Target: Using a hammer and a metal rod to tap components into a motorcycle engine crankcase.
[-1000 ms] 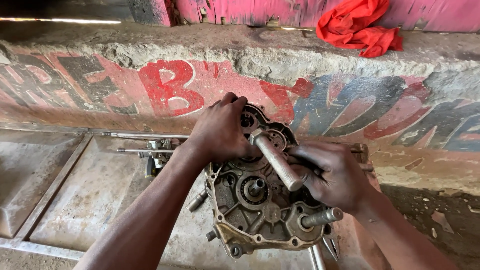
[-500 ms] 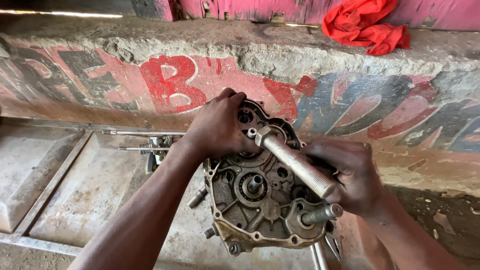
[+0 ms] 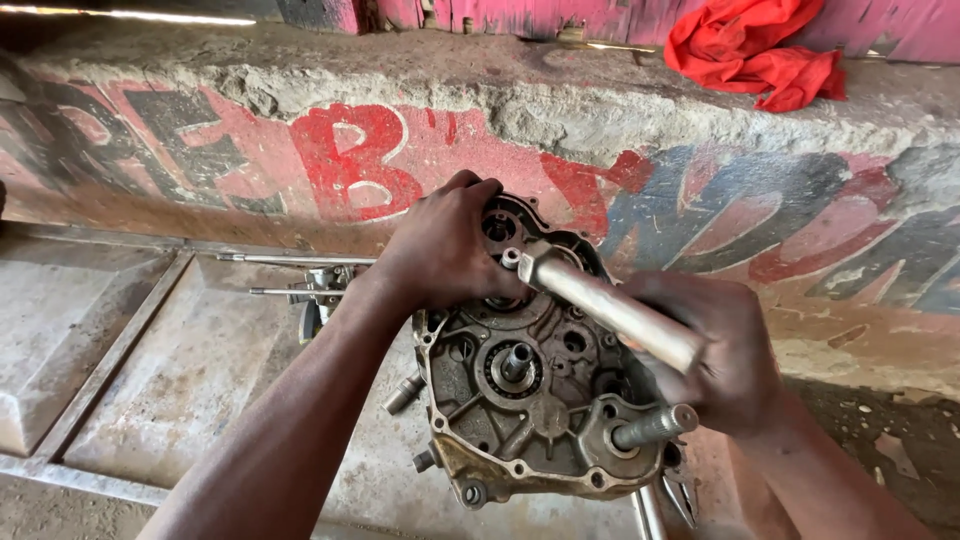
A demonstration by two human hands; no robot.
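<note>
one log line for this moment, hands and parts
left hand: gripping engine case top | right hand: holding metal bar on case

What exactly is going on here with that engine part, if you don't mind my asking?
A person is working on a grimy metal engine case standing on a worn metal tray beside a painted concrete ledge. The left hand grips the case's upper edge, steadying it. The right hand holds a silver metal bar, its tip at the case's top. A red cloth lies on the ledge behind.
</note>
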